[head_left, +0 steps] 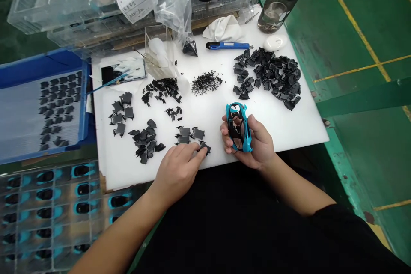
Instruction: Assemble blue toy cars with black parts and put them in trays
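Note:
My right hand [257, 145] is wrapped round a turquoise toy car body shell [247, 137], held just above the white board's front edge with its hollow inside showing. My left hand [180, 169] has its thumb and forefinger closed on a small dark plastic part [208, 149] lying on the board. Close by are a few similar flat parts [184, 132]. Left of them sits a heap of curved black pieces [146, 141], with more flat dark parts [119, 129] beyond.
The white board [218, 113] also carries tiny black pins [205, 83], small black strips [165, 90], a large black part pile [276, 75], a blue cutter [229, 46] and a bottle [278, 4]. A blue tray [84, 107] and boxed car shells [45, 195] stand left.

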The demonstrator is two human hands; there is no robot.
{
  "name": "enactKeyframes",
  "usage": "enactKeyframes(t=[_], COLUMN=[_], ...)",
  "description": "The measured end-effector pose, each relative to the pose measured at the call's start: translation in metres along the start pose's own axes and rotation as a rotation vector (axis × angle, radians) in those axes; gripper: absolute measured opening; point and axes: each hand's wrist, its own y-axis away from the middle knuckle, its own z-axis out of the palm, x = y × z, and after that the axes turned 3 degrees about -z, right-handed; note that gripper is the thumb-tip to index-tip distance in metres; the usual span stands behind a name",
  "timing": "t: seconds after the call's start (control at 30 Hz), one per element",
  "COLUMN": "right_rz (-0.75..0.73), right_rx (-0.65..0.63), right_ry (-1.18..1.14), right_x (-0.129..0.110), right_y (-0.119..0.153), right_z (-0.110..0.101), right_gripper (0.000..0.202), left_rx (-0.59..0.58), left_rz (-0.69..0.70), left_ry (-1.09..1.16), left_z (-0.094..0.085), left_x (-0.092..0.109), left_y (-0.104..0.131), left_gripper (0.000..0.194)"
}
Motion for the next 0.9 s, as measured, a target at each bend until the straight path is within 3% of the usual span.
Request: enactKeyframes(t=[0.17,0.3,0.37,0.43,0.53,0.63,0.77,0.9], right_rz=[0.022,0.082,0.099,0.110,0.125,0.145,0.160,0.168], right_rx=[-0.004,0.007,0.015,0.018,0.018,0.019,0.002,-0.016], right_ry=[-0.102,-0.193,-0.216,-0.228,-0.245,-0.251,-0.246,-0.246], right_x=[0.000,-0.003,-0.005,-0.006,-0.007,-0.007,-0.005,-0.001], right_y=[0.001,0.000,0.000,0.001,0.001,0.001,0.000,-0.003], right_z=[-0.002,-0.004,-0.005,-0.004,-0.002,0.002,0.008,0.009], right_gripper=[0.044,0.047,0.048,0.049,0.050,0.050,0.050,0.048], left_rx=[0.003,0.124,0.194,0.200,0.170,0.195,0.218,0.279], left_rz=[0.087,0.102,0.060,-0.094,-0.486,-0.778,-0.965,-1.102], left_ry=[-0.072,-0.035,0.090,0.302,0.735,1.203,1.579,1.728], left_z=[0.010,0.012,0.009,0.003,-0.007,-0.015,-0.022,-0.023], left_x=[0.001,0.002,0.003,0.004,0.002,-0.003,-0.013,-0.021], left_y=[-0.013,-0.021,-0.023,-0.023,-0.025,-0.032,-0.046,-0.051], left_gripper=[0.021,0.018,0.017,0.015,0.010,0.020,0.023,0.023])
